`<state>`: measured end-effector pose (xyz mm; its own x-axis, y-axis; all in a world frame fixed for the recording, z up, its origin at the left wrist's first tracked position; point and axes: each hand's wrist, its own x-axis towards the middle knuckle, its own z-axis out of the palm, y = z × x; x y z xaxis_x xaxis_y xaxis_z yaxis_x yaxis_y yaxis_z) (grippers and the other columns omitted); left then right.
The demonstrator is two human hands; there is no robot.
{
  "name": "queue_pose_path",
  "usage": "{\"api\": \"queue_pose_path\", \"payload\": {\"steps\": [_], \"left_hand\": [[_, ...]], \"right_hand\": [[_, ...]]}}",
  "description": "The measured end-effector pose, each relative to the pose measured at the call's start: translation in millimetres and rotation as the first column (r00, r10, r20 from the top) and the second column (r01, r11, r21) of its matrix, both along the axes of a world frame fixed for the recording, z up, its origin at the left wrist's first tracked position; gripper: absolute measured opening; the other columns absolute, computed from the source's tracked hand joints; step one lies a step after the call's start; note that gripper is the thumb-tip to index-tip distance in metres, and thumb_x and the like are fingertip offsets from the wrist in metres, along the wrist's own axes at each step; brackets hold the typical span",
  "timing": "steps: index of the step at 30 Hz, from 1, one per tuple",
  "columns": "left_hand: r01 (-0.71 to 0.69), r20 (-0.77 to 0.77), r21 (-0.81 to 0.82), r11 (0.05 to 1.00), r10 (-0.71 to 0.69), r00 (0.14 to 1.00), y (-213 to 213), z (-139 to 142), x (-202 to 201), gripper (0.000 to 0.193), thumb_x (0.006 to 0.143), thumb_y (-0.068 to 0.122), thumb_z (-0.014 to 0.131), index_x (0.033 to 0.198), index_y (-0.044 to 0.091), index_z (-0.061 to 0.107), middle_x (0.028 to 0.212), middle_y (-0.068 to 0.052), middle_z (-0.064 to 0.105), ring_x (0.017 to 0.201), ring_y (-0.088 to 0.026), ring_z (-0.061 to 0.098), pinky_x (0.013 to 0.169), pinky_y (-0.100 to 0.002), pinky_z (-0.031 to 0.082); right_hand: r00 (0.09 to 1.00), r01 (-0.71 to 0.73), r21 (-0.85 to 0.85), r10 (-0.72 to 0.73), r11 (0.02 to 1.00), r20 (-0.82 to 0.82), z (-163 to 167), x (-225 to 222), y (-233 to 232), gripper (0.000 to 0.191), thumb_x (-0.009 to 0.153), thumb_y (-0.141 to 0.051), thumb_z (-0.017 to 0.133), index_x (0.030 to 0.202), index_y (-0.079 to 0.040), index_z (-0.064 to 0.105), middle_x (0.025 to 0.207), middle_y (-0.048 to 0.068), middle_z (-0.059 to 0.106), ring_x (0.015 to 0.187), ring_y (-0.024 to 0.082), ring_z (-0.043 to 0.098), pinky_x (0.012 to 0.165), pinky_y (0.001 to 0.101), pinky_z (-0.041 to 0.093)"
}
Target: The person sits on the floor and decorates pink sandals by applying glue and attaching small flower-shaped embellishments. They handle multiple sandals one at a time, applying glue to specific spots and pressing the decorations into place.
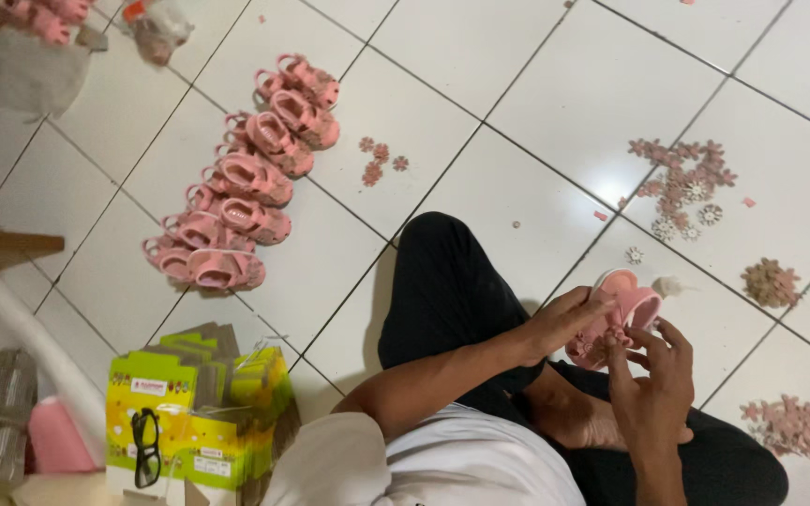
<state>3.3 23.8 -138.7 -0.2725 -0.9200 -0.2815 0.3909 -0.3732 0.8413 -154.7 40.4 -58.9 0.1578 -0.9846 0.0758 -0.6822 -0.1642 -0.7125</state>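
From the head camera, the person sits cross-legged on the white tiled floor point(480, 103), and both hands meet over a small pink sandal point(622, 305) held just above the knee. The left hand point(564, 319) wraps the sandal's near side, fingers curled around it. The right hand point(653, 370) has its fingertips pinched at the sandal's front, on what looks like a small ornament; the exact piece is too small to tell.

The sandal looks light and soft, a moulded rubbery shoe that would flex under pressure, so the firmer sole edge seems the best place to hold it. Its long axis runs from lower left to upper right, the rounded end pointing up and away from the person.

A row of matching pink sandals point(241, 183) lies well apart on the tiles. Scattered piles of flower-shaped pieces point(682, 183) lie near the hands, and yellow-green boxes point(194, 412) stand beside the person's left arm.
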Motion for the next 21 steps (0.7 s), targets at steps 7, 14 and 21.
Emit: {"api": "queue_pose_path", "payload": {"steps": [7,14,21], "left_hand": [[-0.123,-0.047,-0.008,0.992,0.122,0.991,-9,-12,21,0.058,0.106,0.052,0.059,0.121,-0.004,0.059,0.099,-0.009,0.066,0.090,-0.012,0.067,0.080,-0.026,0.058],[-0.363,-0.020,0.112,0.925,0.368,0.930,-15,-1,84,0.092,0.088,0.054,0.075,0.142,-0.007,0.033,0.123,-0.019,0.058,0.120,-0.026,0.065,0.099,-0.036,0.059],[-0.471,-0.013,-0.155,0.868,0.475,0.880,0,27,152,0.091,0.088,0.055,0.077,0.145,-0.006,0.039,0.127,-0.021,0.061,0.117,-0.026,0.065,0.098,-0.039,0.058]], "right_hand": [[0.986,-0.127,0.093,0.136,0.988,-0.098,4,33,-33,0.028,0.096,-0.016,0.073,0.120,-0.001,0.069,0.141,0.021,0.059,0.097,0.030,0.075,0.067,0.0349,0.062],[0.923,-0.372,-0.154,0.383,0.915,0.043,31,80,-41,0.057,0.088,-0.009,0.076,0.141,0.000,0.056,0.146,0.026,0.055,0.117,0.033,0.067,0.084,0.0381,0.062],[0.863,-0.501,0.000,0.500,0.865,0.078,49,147,-44,0.058,0.093,-0.006,0.073,0.148,-0.002,0.052,0.139,0.020,0.061,0.114,0.028,0.070,0.088,0.0354,0.062]]}}
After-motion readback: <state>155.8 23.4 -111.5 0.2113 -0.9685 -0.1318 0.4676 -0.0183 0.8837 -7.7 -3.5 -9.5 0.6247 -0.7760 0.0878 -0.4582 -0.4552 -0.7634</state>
